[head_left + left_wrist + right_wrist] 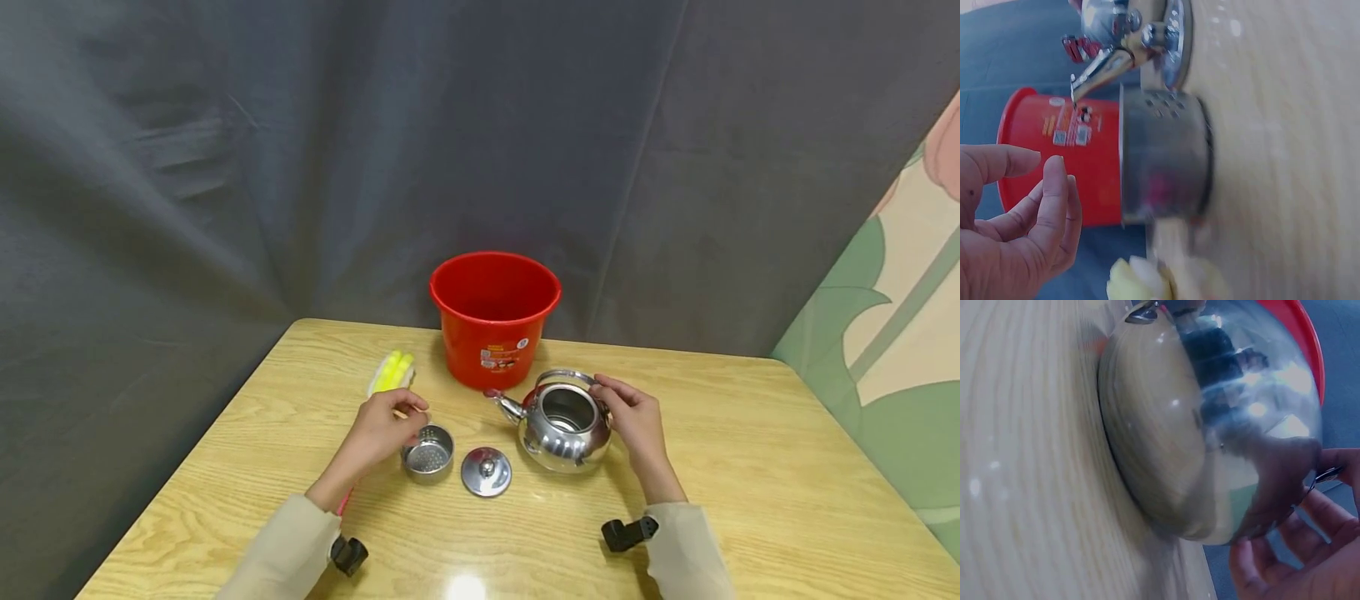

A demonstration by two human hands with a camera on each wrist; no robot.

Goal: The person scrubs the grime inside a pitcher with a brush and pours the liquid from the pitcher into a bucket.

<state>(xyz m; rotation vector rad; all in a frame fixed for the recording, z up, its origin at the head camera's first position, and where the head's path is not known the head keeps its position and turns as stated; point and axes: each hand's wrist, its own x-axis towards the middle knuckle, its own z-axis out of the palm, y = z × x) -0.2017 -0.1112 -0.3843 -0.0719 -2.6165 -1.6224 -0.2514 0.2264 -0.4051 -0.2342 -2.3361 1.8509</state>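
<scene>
Apparently steadying kettle. Head view: right hand (636, 417) pinches handle (566, 373) of lidless steel kettle (562, 450), short of tabletop's (750, 467) far edge, spout (512, 408) toward left edge; left hand (386, 423) over perforated strainer (429, 457).

Left wrist view: thumb and fingertips just apart, nothing held; next move likely calls for pinching strainer's rim.

Right wrist view: kettle rounded, mirror-bright, thumb and finger at handle's end.

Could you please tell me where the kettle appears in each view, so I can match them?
Head: kettle, right of centre, in the lower half.
Left wrist: kettle, at the top edge, left of centre.
Right wrist: kettle, large, across the middle.
Shared landmark: the red bucket, only partly visible in both wrist views.
</scene>
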